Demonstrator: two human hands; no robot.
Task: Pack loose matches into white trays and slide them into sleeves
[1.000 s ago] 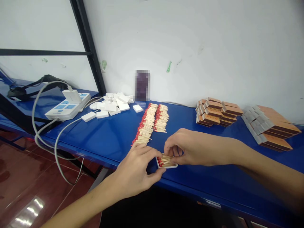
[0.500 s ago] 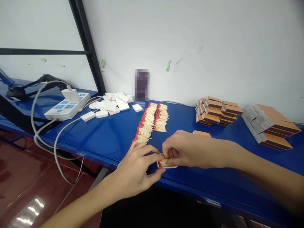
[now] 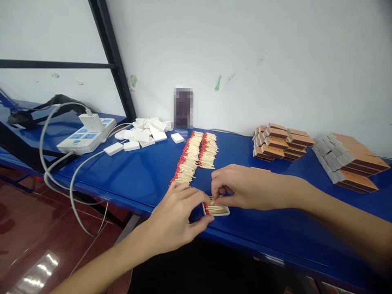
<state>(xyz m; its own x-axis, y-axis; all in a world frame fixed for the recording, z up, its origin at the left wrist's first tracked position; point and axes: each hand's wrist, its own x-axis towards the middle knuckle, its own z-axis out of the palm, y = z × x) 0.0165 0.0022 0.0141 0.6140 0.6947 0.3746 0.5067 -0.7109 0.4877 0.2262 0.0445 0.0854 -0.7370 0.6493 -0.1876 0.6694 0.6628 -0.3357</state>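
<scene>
A small white matchbox tray [image 3: 227,212] lies near the table's front edge, with red-tipped matches [image 3: 214,208] in it. My left hand [image 3: 180,214] grips the tray's left end between thumb and fingers. Over the tray's back side, my right hand [image 3: 234,188] has its fingers curled and pinched down at the matches; what they hold, if anything, is hidden. Just beyond my hands, two rows of loose matches [image 3: 187,159] lie on the blue table, heads to the left. Behind my right hand an orange matchbox sleeve [image 3: 260,169] is partly covered.
White trays [image 3: 146,132] form a loose pile at the back left, beside a power strip [image 3: 84,136] with trailing cables. Orange matchboxes [image 3: 280,141] are stacked at the back right, with orange sleeves [image 3: 355,155] farther right. A blurred dark rectangle [image 3: 183,108] leans on the wall.
My right hand has risen slightly off the tray, uncovering more of the matches and the tray's right end. My left hand stays at the tray's left end.
</scene>
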